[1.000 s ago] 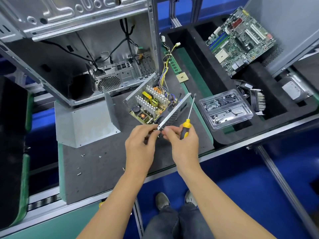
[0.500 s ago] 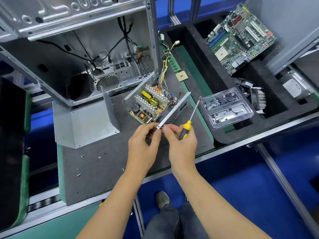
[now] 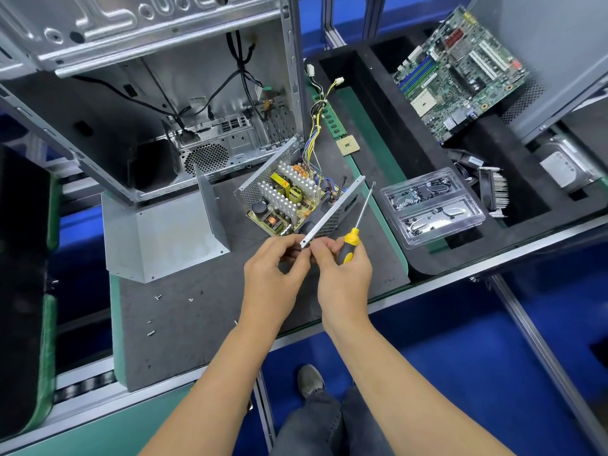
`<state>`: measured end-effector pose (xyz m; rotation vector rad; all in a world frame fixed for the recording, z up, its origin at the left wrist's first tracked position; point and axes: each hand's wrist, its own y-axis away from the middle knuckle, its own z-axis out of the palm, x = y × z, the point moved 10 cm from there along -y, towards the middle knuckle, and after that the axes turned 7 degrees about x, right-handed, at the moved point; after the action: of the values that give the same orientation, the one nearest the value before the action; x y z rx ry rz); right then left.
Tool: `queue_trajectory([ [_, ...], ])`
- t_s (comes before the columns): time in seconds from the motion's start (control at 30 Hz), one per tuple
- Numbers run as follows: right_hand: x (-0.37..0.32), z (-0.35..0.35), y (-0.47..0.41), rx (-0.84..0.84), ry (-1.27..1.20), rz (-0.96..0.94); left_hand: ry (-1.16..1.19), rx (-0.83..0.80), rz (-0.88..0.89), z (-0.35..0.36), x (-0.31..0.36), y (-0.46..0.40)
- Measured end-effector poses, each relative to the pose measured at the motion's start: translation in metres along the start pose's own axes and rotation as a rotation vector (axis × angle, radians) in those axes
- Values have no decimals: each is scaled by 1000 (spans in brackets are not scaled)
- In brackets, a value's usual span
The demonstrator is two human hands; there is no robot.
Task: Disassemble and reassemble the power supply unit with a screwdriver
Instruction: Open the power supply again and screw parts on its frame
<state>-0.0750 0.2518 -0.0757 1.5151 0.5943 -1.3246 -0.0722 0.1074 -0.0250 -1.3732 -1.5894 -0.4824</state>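
Power supply unit (image 3: 296,199), cover off, sits mid-mat beside the computer case (image 3: 164,103). Left hand (image 3: 273,274) and right hand (image 3: 345,274) pinch its near corner; right also grips the screwdriver (image 3: 353,235). Removed cover (image 3: 158,232) lies left; bare mat (image 3: 204,307) nearer.

Blue floor (image 3: 477,366) below, glossy under even overhead light. Across the middle, from nine o'clock to three o'clock, a workbench with an aluminium-profile frame (image 3: 427,284), topped by a dark grey mat (image 3: 184,324) edged in green. At one o'clock, a black foam tray (image 3: 388,120) with deep cut-out compartments, set on the bench surface. At nine o'clock, a black panel (image 3: 19,291) with a green rim. At four o'clock, a grey metal rail (image 3: 543,353) running diagonally over the floor. At twelve o'clock, upright aluminium posts (image 3: 332,18) against more blue.
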Motion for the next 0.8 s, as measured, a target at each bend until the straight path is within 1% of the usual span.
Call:
queue_trajectory([
  [0.2,10,0,-1,2,-58,122,24,26,-11,-2,0,-1],
  [0.3,13,1,-4,-26,-84,195,8,20,-9,-2,1,-2],
  [0.53,12,-1,-1,-17,-80,244,-16,38,24,-4,4,-2],
  [0.8,6,-9,-2,83,14,258,-39,38,50,-3,6,-2],
])
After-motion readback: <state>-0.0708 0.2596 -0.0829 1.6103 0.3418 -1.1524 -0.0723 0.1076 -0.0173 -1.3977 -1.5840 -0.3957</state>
